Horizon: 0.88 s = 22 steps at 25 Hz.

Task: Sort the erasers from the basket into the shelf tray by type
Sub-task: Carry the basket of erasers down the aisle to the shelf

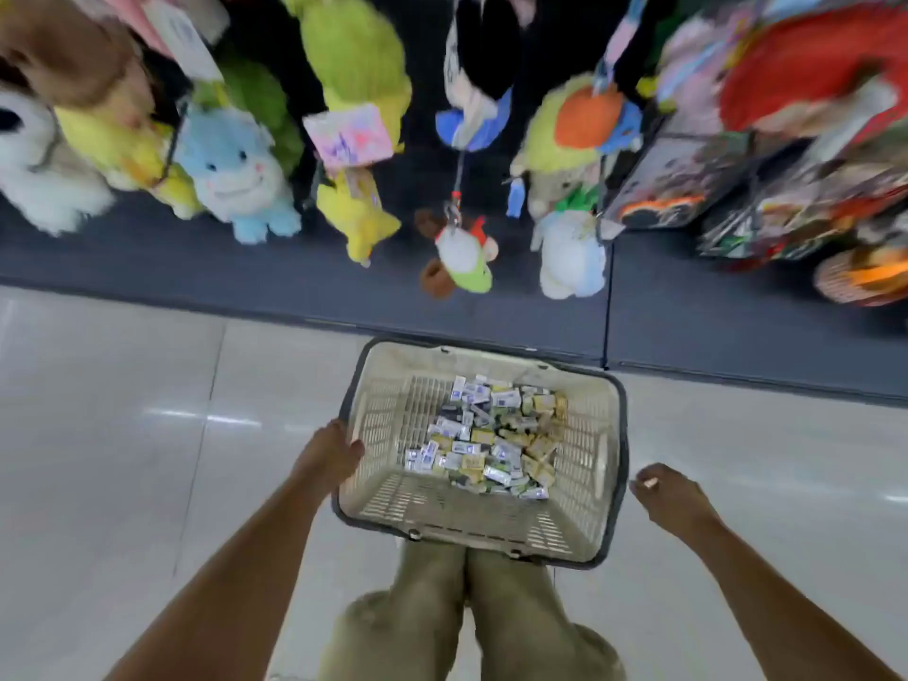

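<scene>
A cream plastic basket (584,464) with a dark rim rests on the pale floor in front of my legs. Inside lies a heap of small boxed erasers (491,442), some white and blue, some yellow. My left hand (331,454) grips the basket's left rim. My right hand (670,496) hovers just right of the basket, apart from it, fingers loosely curled with nothing visible in them. No shelf tray is in view.
A dark shelf base (295,267) runs across ahead of the basket. Plush toys (236,174) hang above it, with packaged goods (688,174) at the right. Glossy floor tiles (123,435) spread to both sides.
</scene>
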### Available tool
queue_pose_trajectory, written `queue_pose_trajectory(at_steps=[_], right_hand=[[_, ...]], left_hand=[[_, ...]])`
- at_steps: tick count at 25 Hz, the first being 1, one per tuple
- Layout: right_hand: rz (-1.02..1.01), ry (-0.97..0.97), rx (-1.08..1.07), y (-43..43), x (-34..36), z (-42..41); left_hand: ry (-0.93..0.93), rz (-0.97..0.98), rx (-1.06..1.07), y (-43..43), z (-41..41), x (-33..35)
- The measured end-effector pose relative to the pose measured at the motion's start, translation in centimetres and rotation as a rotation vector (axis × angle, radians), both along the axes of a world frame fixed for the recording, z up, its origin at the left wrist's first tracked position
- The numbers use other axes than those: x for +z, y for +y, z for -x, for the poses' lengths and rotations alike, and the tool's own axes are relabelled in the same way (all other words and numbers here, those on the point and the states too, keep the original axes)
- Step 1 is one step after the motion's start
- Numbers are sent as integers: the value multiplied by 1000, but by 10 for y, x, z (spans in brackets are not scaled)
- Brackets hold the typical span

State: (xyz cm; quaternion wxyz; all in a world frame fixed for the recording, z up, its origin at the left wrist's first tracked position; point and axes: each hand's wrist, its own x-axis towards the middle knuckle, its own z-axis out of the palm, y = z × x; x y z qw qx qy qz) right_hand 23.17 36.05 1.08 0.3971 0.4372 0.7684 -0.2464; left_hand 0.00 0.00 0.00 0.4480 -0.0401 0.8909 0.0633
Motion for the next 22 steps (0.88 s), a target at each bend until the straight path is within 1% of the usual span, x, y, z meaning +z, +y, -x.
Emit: queue_pose_trajectory(at_steps=[3,6,7,8,10,11,12,14,17,19,22], right_hand=[[-14,-44,-88,-1,-51,9],[-39,-35,-197,-3,-84,12],[-55,-19,-281,-3,-97,9],[-53,6,-411,-4,-106,8],[17,95,-781,-8,-125,3],[60,131,-930,-11,-130,2],[80,159,-1020,-12,-132,0],[75,203,-1086,-12,-129,-5],[48,263,-1075,-14,-102,-15],[35,284,-1074,-17,-68,-26],[73,303,-1098,-25,4,-49]], left_hand=[[123,-26,127,-11,9,-47],[128,-54,171,-11,12,-81],[130,-65,207,-12,13,-93],[131,-66,261,-13,15,-101],[140,-55,395,-19,19,-117],[125,-58,454,-22,20,-121],[104,-70,501,-23,21,-122],[89,-99,553,-24,21,-115],[137,-119,573,-22,15,-78],[159,-133,559,-19,13,-42],[166,-154,496,-12,8,29]])
